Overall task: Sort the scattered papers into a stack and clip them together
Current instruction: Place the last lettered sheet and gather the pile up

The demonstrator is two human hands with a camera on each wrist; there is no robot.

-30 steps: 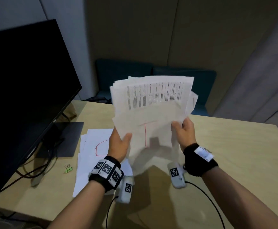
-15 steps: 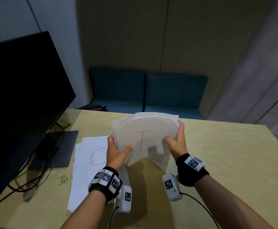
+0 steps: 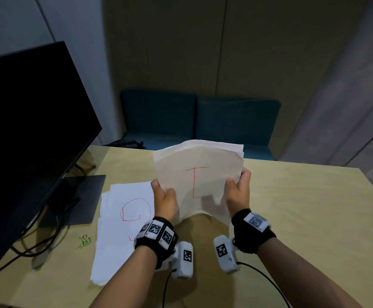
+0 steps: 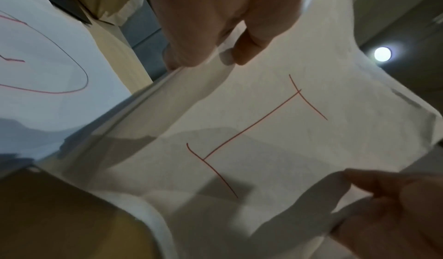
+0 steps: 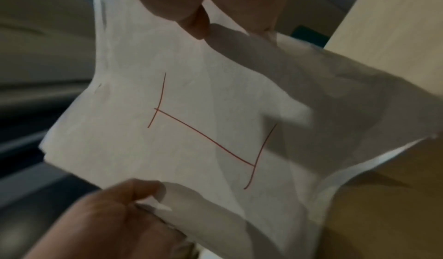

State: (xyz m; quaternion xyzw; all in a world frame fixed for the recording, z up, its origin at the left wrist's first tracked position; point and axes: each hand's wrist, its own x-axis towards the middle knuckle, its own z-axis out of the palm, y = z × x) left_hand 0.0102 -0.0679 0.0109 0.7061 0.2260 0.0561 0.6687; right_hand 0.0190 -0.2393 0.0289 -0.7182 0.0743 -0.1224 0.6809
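A sheaf of white papers (image 3: 197, 174) hangs above the wooden table (image 3: 303, 218), its top sheet marked with a red "I". My left hand (image 3: 162, 192) grips the sheaf's left edge, thumb on top. My right hand (image 3: 237, 183) grips the right edge the same way. The sheets bow and sag between the hands, and their edges are not flush. The left wrist view shows the sheaf (image 4: 263, 130) pinched at both sides, as does the right wrist view (image 5: 191, 130). More white sheets (image 3: 125, 218), the top one with a red drawn letter, lie on the table to the left. A green binder clip (image 3: 84, 239) lies left of them.
A black monitor (image 3: 25, 141) stands at the left on a flat dark base (image 3: 76, 196), with cables (image 3: 36, 247) trailing beneath it. A blue sofa (image 3: 198, 121) sits behind the table's far edge. Bare tabletop stretches to the right of my hands.
The sheaf has come down from upright in front of me to a lower, flatter hold over the table. The printed sheet at its back no longer shows. Both hands still grip its sides.
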